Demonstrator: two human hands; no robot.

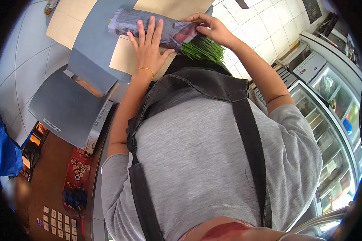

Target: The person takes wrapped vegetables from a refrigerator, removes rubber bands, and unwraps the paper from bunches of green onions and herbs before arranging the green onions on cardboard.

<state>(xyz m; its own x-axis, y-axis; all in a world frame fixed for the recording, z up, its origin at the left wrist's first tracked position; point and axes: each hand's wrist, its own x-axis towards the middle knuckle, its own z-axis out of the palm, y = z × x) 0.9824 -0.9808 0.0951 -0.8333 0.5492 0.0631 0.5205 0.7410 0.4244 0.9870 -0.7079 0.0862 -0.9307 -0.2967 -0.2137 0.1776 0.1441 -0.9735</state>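
Observation:
A bundle of thin green stalks, like chives (204,50), sticks out of the right end of a rolled newspaper (124,23). My left hand (149,46) lies flat on the roll with its fingers spread and a yellow band at the wrist. At the other end, my right hand (211,29) curls its fingers on the newspaper's edge just above the green tips. Most of the bundle is hidden inside the paper. Beneath the roll are brown paper sheets (122,56) on a grey surface (86,52).
A grey machine (66,106) stands at the left beside a brown surface (54,164) with a red printed sheet (77,170). Glass-front refrigerated cases (321,124) line the right side. White floor tiles (265,32) show at the upper right. A blue bag (6,148) hangs far left.

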